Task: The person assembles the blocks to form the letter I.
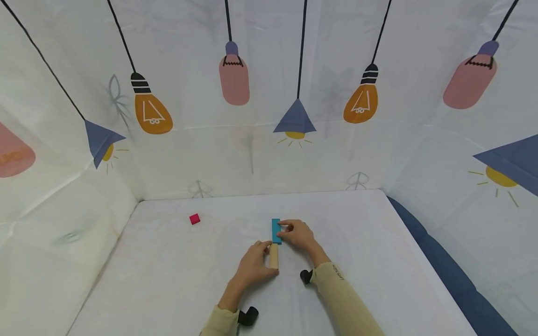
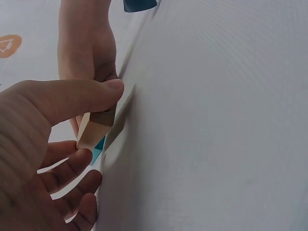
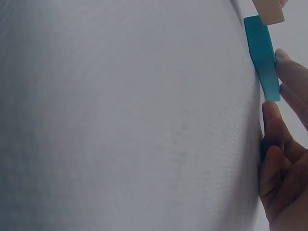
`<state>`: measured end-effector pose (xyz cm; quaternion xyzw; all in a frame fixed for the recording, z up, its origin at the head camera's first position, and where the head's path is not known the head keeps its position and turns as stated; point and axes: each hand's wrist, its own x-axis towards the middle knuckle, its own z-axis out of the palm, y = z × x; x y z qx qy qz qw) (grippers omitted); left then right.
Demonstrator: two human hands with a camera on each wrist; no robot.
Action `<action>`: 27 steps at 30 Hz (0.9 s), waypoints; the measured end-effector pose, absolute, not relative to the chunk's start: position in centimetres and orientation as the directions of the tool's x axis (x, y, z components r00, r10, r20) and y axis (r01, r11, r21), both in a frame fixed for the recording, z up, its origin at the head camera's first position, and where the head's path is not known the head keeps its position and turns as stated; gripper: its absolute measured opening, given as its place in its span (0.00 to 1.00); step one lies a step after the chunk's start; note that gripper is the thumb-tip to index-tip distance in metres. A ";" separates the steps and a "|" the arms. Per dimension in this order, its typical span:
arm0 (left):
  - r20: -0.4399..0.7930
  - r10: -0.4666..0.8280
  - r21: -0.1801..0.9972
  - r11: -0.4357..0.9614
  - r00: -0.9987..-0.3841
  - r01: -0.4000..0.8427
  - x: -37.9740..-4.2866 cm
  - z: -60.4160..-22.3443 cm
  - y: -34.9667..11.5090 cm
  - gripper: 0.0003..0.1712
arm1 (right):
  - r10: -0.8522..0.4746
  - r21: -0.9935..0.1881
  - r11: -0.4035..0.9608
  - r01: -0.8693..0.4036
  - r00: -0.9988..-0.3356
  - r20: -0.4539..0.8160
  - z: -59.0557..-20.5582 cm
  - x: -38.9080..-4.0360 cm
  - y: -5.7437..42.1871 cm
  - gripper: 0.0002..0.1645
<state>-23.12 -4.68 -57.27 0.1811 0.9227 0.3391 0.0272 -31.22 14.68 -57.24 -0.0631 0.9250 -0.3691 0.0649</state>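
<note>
A pale wooden block [image 1: 273, 256] is in my left hand [image 1: 253, 267], gripped between thumb and fingertips at its two ends. In the left wrist view the wooden block [image 2: 96, 127] is tilted, raised off the white surface. Just beyond its far end a blue block [image 1: 275, 231] lies lengthwise on the table. Beside that, my right hand [image 1: 297, 234] touches the blue block with thumb and index fingertips, spread apart along its right side. In the right wrist view the blue block [image 3: 263, 57] has the wooden block overlapping one end.
A small red block [image 1: 194, 219] lies toward the back left of the white table [image 1: 168, 280]. Fabric walls printed with lamps and bulbs enclose the back and sides. A dark blue padded edge [image 1: 445, 275] runs along the right side.
</note>
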 end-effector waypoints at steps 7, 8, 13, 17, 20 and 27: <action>0.078 0.350 0.630 0.709 -0.934 0.318 -23.1 -57.2 -4.3 0.48 | -0.163 -0.694 0.717 -0.068 -0.984 -0.072 -57.2 -31.2 14.7 0.26; 0.081 0.349 0.631 0.707 -0.934 0.319 -23.1 -57.2 -4.3 0.48 | -0.165 -0.695 0.716 -0.070 -0.984 -0.071 -57.2 -31.2 14.7 0.26; 0.108 0.348 0.624 0.706 -0.931 0.336 -23.1 -57.3 -4.3 0.46 | -0.169 -0.696 0.714 -0.078 -0.984 -0.063 -57.2 -31.2 14.7 0.26; 0.124 0.347 0.629 0.697 -0.930 0.344 -23.2 -57.4 -4.3 0.45 | -0.168 -0.692 0.718 -0.074 -0.983 -0.068 -57.2 -31.2 14.7 0.26; 0.124 0.350 0.640 0.687 -0.928 0.344 -23.3 -57.6 -4.3 0.46 | -0.169 -0.690 0.720 -0.075 -0.983 -0.070 -57.2 -31.3 14.7 0.26; 0.110 0.374 0.664 0.662 -0.921 0.348 -23.6 -57.8 -4.4 0.48 | -0.174 -0.687 0.722 -0.082 -0.983 -0.065 -57.3 -31.3 14.7 0.26</action>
